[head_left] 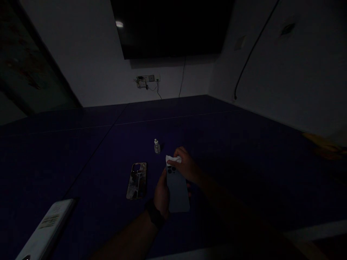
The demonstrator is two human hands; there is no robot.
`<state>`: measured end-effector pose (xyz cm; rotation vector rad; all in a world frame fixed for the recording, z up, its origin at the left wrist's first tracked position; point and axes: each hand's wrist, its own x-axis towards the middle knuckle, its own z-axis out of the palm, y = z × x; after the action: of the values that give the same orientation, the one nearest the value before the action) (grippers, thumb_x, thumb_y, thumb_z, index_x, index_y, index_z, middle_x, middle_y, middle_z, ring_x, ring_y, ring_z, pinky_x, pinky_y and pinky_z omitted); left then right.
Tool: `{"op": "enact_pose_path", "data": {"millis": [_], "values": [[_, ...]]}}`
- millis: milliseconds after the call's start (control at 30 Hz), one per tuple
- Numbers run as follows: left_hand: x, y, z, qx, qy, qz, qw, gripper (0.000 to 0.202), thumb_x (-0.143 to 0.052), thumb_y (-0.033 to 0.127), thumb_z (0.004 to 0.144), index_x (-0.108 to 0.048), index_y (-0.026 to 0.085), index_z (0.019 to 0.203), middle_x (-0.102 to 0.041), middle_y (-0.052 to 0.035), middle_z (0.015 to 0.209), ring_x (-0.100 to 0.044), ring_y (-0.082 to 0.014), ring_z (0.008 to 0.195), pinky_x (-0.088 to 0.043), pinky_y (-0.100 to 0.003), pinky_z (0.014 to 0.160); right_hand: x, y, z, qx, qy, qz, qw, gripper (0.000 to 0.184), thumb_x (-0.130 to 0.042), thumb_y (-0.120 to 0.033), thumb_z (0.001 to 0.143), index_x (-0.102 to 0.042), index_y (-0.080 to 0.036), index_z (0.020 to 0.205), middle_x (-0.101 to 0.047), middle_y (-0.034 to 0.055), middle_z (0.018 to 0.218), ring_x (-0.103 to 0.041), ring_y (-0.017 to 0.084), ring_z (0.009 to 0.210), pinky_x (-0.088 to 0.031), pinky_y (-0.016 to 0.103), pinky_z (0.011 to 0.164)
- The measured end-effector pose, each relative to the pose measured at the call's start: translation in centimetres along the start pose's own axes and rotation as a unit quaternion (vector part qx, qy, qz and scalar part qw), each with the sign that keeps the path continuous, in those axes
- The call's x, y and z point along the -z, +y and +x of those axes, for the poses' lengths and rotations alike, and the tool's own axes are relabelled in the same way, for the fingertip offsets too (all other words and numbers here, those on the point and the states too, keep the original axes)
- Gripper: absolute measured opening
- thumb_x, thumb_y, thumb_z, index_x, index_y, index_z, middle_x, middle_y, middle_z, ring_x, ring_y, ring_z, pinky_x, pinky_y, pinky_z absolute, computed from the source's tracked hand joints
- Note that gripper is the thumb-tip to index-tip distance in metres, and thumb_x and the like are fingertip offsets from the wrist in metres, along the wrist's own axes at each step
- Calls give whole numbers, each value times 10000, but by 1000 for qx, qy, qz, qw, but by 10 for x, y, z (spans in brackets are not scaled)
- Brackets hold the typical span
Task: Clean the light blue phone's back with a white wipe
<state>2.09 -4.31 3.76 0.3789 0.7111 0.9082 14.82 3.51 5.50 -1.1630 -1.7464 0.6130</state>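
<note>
A blue-grey smartphone (178, 191) lies back side up in my left hand (162, 195), whose fingers wrap round both its long edges. At the wrist sits a dark watch. My right hand (186, 164) pinches a white tissue (172, 159) against the top edge of the phone, beside the camera lenses. Left of the phone, a patterned phone case (137, 181) rests on the dark blue table (103, 202). Beyond the hands stands a small clear bottle (157, 147) with a white cap, upright.
A long white box (46, 231) lies at the near left. Yellow cloth-like material (322, 144) is at the right edge. Behind the table, a wall carries a dark screen (173, 29), sockets (148, 79) and hanging cables. The room is dim.
</note>
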Motion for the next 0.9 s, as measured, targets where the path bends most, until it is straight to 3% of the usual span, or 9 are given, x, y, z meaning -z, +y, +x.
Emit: {"op": "enact_pose_path", "data": {"millis": [100, 233, 333, 467, 567, 700, 800, 900], "values": [[-1, 0, 0, -10, 17, 0, 1000, 679, -429, 675, 920, -623, 97, 1219, -750, -144, 852, -723, -258, 668, -537, -345, 645, -1, -6, -4, 25, -45, 0, 999, 224, -746, -232, 773, -524, -222, 753, -502, -26, 868, -509, 149, 785, -400, 262, 694], [1, 1, 1, -6, -9, -4, 1000, 669, -449, 676, 909, -629, 100, 1197, -748, -140, 835, -718, -263, 645, -525, -338, 603, 13, -4, -5, 29, -88, 0, 996, 257, -797, -198, 697, -547, -217, 751, -513, -14, 932, -529, 161, 860, -415, 275, 752], [3, 1, 3, -6, -31, -9, 999, 668, -455, 686, 899, -644, 95, 1146, -746, -150, 827, -713, -262, 624, -519, -333, 582, 17, 0, -2, 2, -75, -1, 997, 249, -791, -234, 707, -544, -217, 736, -501, -13, 913, -516, 154, 810, -417, 269, 711], [4, -1, 5, -10, -29, -11, 999, 659, -450, 674, 906, -652, 88, 1130, -745, -146, 816, -707, -251, 617, -518, -329, 593, 5, -3, -3, -5, -45, 2, 999, 244, -778, -234, 735, -535, -217, 733, -493, -19, 887, -513, 158, 809, -416, 275, 719], [4, -2, 4, -16, -14, -13, 1000, 656, -432, 667, 917, -657, 88, 1128, -742, -134, 804, -705, -243, 631, -522, -330, 609, 1, -5, -6, 15, -72, -12, 997, 254, -809, -184, 705, -559, -215, 739, -514, -11, 934, -527, 179, 921, -412, 298, 801], [4, 1, 3, -4, -36, -17, 999, 642, -435, 672, 913, -652, 105, 1120, -741, -134, 816, -696, -230, 608, -508, -313, 581, 13, 0, -4, 3, -94, -30, 995, 284, -840, -154, 648, -573, -210, 727, -508, -6, 958, -526, 190, 944, -412, 314, 831], [4, 2, 2, -1, -38, -14, 999, 641, -461, 685, 895, -654, 109, 1102, -744, -143, 829, -706, -245, 625, -517, -326, 590, 13, 4, 0, -21, -56, -18, 998, 247, -801, -195, 704, -555, -210, 716, -480, -11, 907, -518, 173, 854, -419, 303, 775], [3, 0, 2, -4, -8, -8, 1000, 634, -481, 666, 899, -649, 103, 1137, -746, -142, 841, -716, -250, 658, -532, -333, 619, 0, 2, -1, -23, 11, -1, 1000, 238, -758, -258, 768, -530, -215, 716, -475, -10, 894, -508, 169, 822, -425, 297, 743]]}}
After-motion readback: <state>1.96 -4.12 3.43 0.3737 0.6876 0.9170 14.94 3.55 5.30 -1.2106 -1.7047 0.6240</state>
